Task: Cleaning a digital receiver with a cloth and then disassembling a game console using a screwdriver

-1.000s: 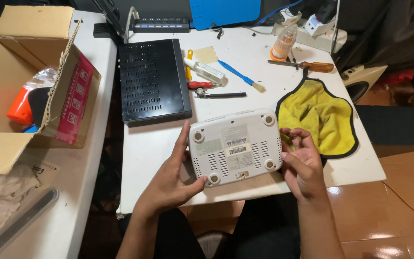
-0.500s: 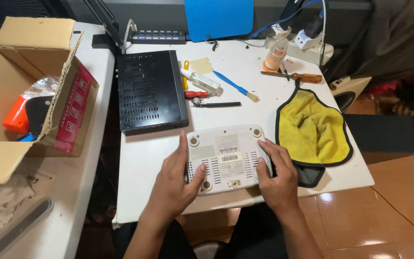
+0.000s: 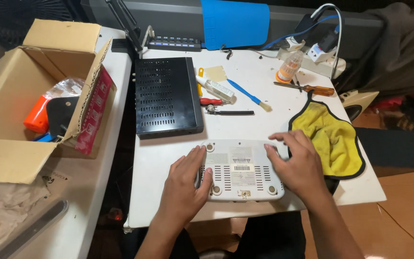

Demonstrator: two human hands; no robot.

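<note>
Head view, left hand, right hand flat on white router

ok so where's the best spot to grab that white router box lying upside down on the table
Probably by its two short side edges, one hand from each side. The white router box lies flat, underside up, wide and thin, so a pinch from above finds nothing. The left hand and right hand already rest on those ends; curling the fingers under the rims should lift it level.
</note>
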